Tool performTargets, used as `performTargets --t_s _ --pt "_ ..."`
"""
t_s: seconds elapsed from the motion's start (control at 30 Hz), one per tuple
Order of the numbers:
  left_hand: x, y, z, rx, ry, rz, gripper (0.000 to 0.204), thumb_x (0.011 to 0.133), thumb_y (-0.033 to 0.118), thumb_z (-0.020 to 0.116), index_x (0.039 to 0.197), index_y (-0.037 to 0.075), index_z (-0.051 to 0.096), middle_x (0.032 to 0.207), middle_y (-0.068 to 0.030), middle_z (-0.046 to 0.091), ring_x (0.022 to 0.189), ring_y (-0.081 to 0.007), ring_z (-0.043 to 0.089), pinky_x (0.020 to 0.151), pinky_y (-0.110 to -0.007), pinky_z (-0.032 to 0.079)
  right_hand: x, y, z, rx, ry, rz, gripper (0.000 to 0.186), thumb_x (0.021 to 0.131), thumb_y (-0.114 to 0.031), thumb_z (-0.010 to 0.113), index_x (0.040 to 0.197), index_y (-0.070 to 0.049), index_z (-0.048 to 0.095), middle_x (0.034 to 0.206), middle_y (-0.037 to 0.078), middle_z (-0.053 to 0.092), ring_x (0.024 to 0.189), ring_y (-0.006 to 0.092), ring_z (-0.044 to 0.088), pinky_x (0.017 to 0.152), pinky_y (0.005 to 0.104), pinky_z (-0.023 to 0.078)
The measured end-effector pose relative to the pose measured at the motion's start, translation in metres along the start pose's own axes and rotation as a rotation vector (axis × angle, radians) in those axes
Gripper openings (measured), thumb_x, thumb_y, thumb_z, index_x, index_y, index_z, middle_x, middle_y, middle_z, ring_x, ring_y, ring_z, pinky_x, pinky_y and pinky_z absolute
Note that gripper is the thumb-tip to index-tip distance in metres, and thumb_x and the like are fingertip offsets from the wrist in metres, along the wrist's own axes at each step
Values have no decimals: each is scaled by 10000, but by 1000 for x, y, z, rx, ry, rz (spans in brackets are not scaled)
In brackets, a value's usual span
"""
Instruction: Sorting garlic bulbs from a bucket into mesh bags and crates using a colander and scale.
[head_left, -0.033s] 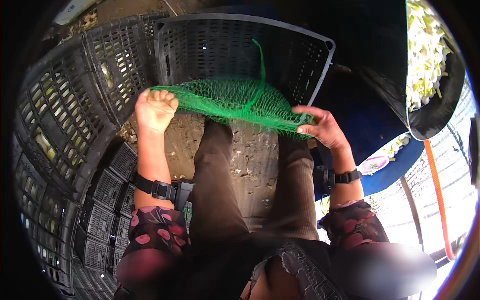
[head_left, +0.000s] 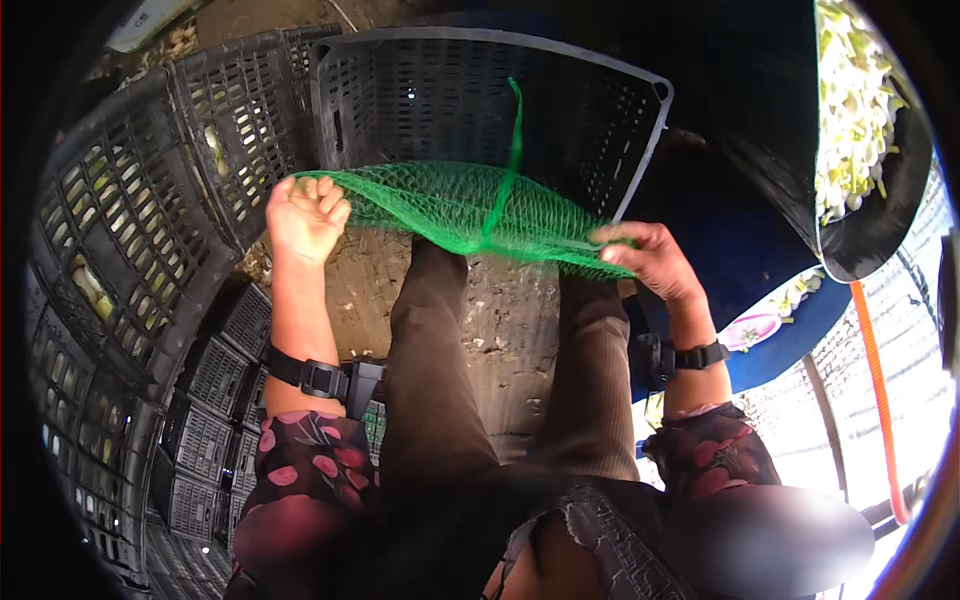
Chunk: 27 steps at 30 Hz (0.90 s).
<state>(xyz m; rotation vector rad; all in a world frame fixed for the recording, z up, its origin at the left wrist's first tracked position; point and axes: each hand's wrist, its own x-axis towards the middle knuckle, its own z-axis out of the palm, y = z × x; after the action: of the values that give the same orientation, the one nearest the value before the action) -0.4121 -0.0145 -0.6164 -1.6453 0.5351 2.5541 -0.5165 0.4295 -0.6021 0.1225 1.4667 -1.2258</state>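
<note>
The fingers [head_left: 325, 192] of the left hand [head_left: 300, 225] are curled in on one end of a green mesh net [head_left: 430, 205], while the right hand [head_left: 655, 262] has the other end between its thumb and fingers, less tightly folded. The net is drawn out between the two hands, above the brown trousers [head_left: 430, 350] and the muddy floor [head_left: 510, 350], sagging a little along its near edge. A narrow green strip [head_left: 517, 130] runs across its middle and reaches up past the far edge. Beyond the net is an open black crate [head_left: 480, 36], whose near part the mesh overlaps in view. To the left, larger slotted crates [head_left: 115, 170] show pale produce through their gaps, with small dark crates [head_left: 205, 440] below them. Black straps [head_left: 290, 370] circle both forearms near the patterned sleeves [head_left: 315, 460]. On the right, whitish-green vegetables [head_left: 855, 110] lie heaped in bright light, a pink basket [head_left: 752, 332] sits lower down, and an orange hose [head_left: 875, 390] hangs near the rim of the view.
</note>
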Motion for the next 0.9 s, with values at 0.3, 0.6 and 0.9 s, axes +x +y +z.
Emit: performTargets --t_s 0.3,0.6,0.9 --pt "8 28 18 252 -271 200 422 972 335 377 1340 148 467 761 -16 488 448 -78 307 438 -242 270 47 19 -37 1437 339 -376 342 960 -385 487 939 -79 641 928 37 652 804 194 580 746 337 444" --pt "36 7 43 1235 364 811 810 795 -100 415 1497 261 235 859 -20 545 644 -89 474 608 -262 429 55 -2 -59 1157 164 -536 560 963 -205 503 1473 -254 276 881 88 628 449 48 341 390 174 326" --pt "25 33 53 157 -222 276 524 846 42 441 1366 107 420 764 -50 524 480 -121 387 489 -254 342 22 -20 -83 356 25 -56 726 708 -208 827 1332 -41 495 716 -39 550 550 32 401 482 187 293"
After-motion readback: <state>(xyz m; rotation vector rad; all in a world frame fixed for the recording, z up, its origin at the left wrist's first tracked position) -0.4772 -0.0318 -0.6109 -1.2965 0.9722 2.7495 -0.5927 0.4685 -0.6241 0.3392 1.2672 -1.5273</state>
